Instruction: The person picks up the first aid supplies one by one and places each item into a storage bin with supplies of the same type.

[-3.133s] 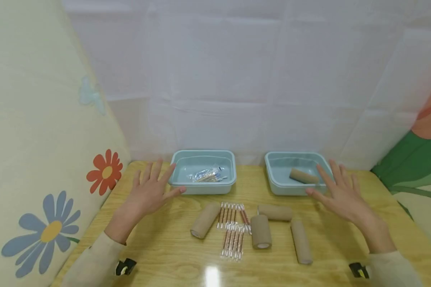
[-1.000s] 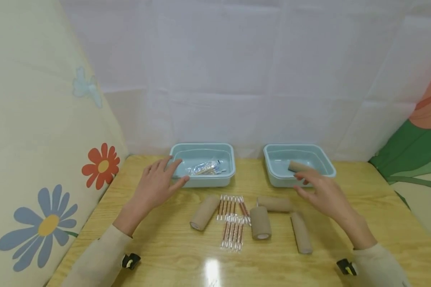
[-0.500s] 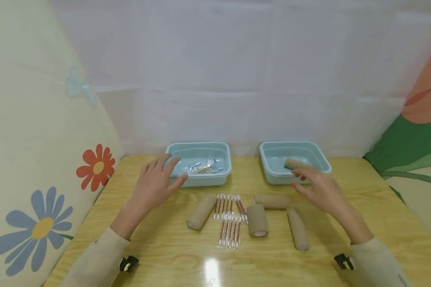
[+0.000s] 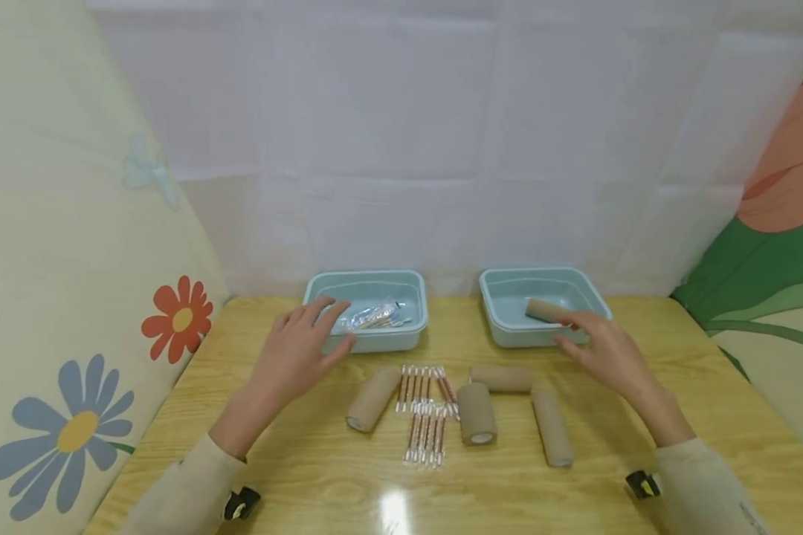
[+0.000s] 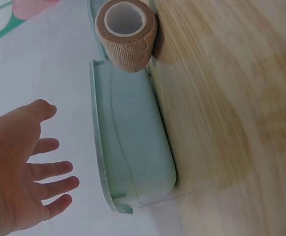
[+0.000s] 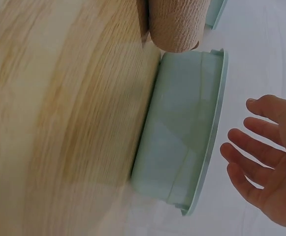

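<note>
My left hand (image 4: 294,353) hovers at the front left corner of the left light-blue bin (image 4: 368,340), fingers spread and loosely bent. In the left wrist view nothing lies in that hand (image 5: 19,167). Clear-wrapped cotton swabs (image 4: 378,316) lie inside this bin. My right hand (image 4: 605,353) hangs over the front rim of the right light-blue bin (image 4: 518,334), fingers apart and slightly bent. Its palm is bare in the right wrist view. A tan bandage roll (image 4: 544,310) lies in the right bin, its right end hidden behind the fingers.
Between me and the bins on the wooden table (image 4: 308,475) lie several tan bandage rolls (image 4: 476,412). Two rows of wrapped cotton swabs (image 4: 426,435) lie among them. A white cloth (image 4: 375,148) hangs behind the bins, with flowered cloths at both sides.
Compared with the oldest frame, my right hand has moved left and its spread fingers have bent. My left hand has shifted slightly right. The view has shifted a little; rolls and swabs stay in place.
</note>
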Demonstrator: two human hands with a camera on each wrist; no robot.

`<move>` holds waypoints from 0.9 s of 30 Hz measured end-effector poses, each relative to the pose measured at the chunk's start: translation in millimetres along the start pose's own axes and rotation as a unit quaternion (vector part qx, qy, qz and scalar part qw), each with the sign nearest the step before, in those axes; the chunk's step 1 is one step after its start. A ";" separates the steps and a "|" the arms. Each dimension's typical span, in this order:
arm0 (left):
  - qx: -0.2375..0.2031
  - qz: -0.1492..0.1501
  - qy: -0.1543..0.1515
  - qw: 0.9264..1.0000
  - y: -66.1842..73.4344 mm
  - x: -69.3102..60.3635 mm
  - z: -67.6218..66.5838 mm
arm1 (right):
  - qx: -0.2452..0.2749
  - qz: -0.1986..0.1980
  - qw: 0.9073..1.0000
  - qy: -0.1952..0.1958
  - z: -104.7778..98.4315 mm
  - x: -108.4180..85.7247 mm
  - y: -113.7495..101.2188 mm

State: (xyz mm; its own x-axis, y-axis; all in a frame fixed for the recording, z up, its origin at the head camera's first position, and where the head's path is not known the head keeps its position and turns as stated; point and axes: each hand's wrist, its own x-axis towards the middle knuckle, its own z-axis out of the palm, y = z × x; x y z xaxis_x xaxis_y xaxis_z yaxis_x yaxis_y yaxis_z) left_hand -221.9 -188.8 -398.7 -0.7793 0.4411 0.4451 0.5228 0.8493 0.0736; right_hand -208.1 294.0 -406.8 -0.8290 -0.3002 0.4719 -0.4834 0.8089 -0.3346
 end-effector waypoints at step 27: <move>-0.045 0.053 -0.033 0.997 32.8 -0.4 19.3 | 0.089 0.184 0.972 0.115 -1.9 -11.2 48.2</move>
State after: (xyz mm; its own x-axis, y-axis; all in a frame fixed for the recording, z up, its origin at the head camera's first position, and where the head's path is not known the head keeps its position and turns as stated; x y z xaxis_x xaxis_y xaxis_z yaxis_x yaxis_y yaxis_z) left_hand -211.1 -155.5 -413.7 -0.7369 0.5482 0.3957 0.6304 0.7685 0.1094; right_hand -221.6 337.3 -426.7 -0.8798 0.1311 0.4570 -0.2241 0.7334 -0.6418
